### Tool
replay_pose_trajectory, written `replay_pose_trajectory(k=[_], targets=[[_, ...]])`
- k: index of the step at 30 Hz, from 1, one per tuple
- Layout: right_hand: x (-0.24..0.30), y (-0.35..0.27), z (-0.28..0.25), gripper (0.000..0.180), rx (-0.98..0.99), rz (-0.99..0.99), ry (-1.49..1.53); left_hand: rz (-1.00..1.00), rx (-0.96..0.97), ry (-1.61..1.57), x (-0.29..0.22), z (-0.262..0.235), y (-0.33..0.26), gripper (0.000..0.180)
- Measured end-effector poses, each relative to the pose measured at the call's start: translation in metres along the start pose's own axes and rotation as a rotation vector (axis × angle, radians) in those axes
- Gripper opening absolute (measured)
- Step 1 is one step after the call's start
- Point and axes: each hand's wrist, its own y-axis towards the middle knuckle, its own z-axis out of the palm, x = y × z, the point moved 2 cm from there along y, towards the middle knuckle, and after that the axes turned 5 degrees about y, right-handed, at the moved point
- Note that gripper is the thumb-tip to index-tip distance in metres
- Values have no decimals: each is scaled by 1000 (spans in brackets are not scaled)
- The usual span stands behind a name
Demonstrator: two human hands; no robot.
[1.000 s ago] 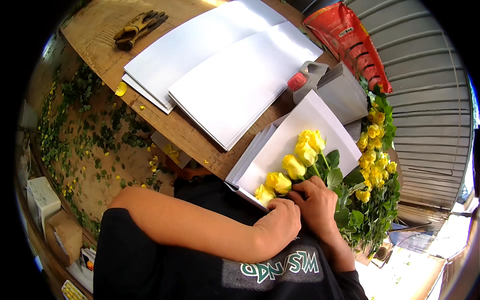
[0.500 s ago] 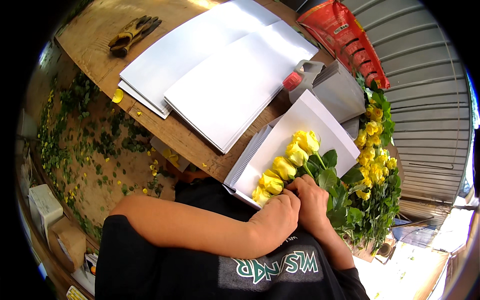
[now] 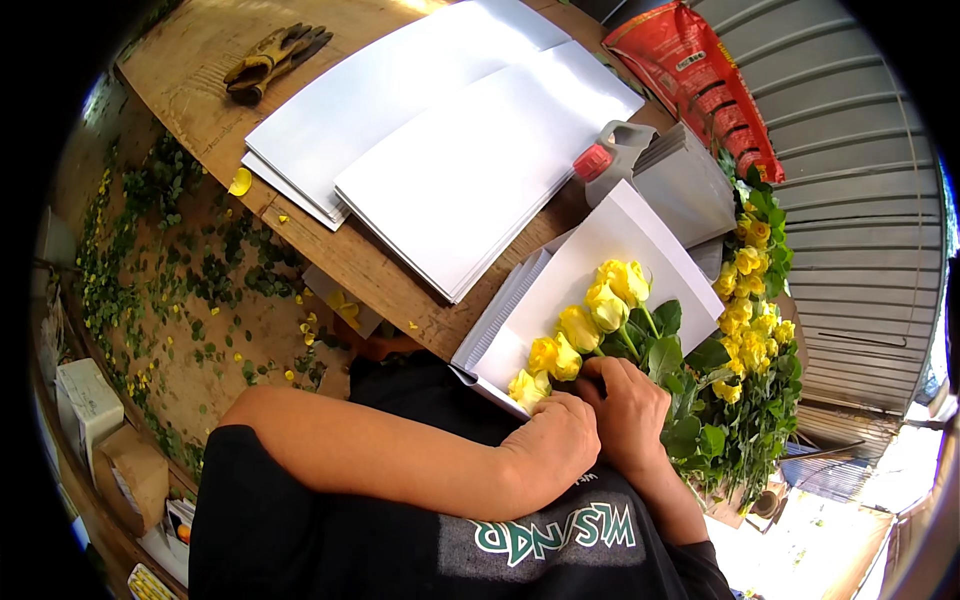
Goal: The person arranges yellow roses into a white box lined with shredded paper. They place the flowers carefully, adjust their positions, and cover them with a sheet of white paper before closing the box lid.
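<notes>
Left hand: curled, knuckles up, fingers closed against the yellow roses, whose blooms fanned just above and beyond it on a white paper sheet. Right hand: touching the left, fingers wrapped about the rose stems. More yellow roses in a leafy bunch lay just right of it.

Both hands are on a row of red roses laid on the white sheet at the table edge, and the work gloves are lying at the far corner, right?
Not quite: the head view shows the roses are yellow, not red. The rest holds: the left hand and right hand are on them, they lie on the white sheet at the table edge, and the work gloves lie at the far corner.
</notes>
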Motion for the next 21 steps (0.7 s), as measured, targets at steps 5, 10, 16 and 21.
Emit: replay_pose_trajectory(k=[5, 10, 16, 21], targets=[[-1, 3, -6, 13, 46, -69, 44, -6, 1, 13, 0, -1, -2, 20], [-7, 5, -6, 12, 144, -83, 84, -35, -2, -22, -2, 3, -2, 22], [-7, 0, 3, 17, 198, -151, 65, -136, -52, -103, 2, 4, 0, 26], [-11, -1, 3, 20, 183, -177, 109, -49, 17, -125, 10, 3, 5, 26]])
